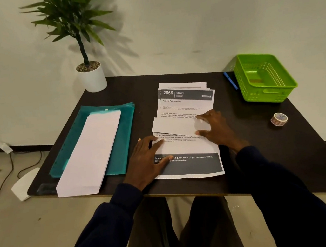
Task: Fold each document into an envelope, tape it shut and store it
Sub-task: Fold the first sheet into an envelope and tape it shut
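Documents (186, 104) lie partly hidden beneath folded sheet (175, 127) and hands (148, 157) (214, 128).

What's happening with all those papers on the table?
A person is folding paper at a dark table. The left hand presses flat on the stack of printed documents, while the right hand holds one end of the folded sheet lying on top. A pile of white envelopes waits on a teal folder to the left. The tape roll and green basket sit to the right, no hand on them.
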